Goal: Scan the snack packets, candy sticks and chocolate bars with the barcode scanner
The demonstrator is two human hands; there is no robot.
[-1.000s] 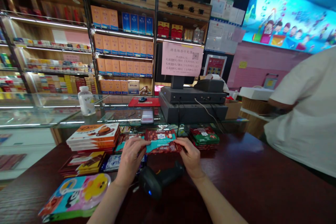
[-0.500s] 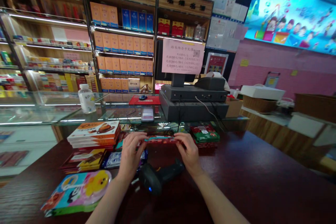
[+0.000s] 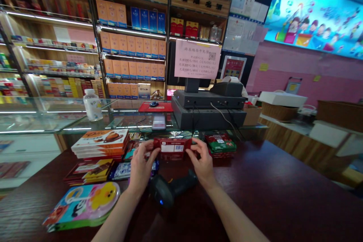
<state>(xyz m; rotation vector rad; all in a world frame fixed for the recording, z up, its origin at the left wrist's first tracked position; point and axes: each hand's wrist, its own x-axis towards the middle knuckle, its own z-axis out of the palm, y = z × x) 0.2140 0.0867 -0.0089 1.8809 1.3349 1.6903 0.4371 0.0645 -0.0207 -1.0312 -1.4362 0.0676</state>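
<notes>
Between my two hands is a dark red snack packet (image 3: 172,148), with a white label and barcode facing me. My left hand (image 3: 143,162) pinches its left end, and my right hand (image 3: 202,160) pinches the right end. Below it on the dark table lies a black barcode scanner (image 3: 167,191) with a blue light. Left of my left hand are blue-and-white packets (image 3: 121,171), a stack of chocolate bars (image 3: 90,171) and white-and-orange boxes (image 3: 100,141). Nearer me lies a colourful packet with a yellow duck (image 3: 85,204). Green and red packets (image 3: 220,143) are stacked beyond my right hand.
A glass counter (image 3: 119,121) runs behind the table, carrying a white bottle (image 3: 92,105), a mouse (image 3: 153,104) and a cash register (image 3: 208,107) with a pink notice (image 3: 197,58). Shelves of boxed goods (image 3: 130,45) line the back. Baskets (image 3: 279,111) stand at right.
The packet has been tilted between my hands: it was nearly edge-on before, and now its barcode side faces me. Both hands keep hold of its ends.
</notes>
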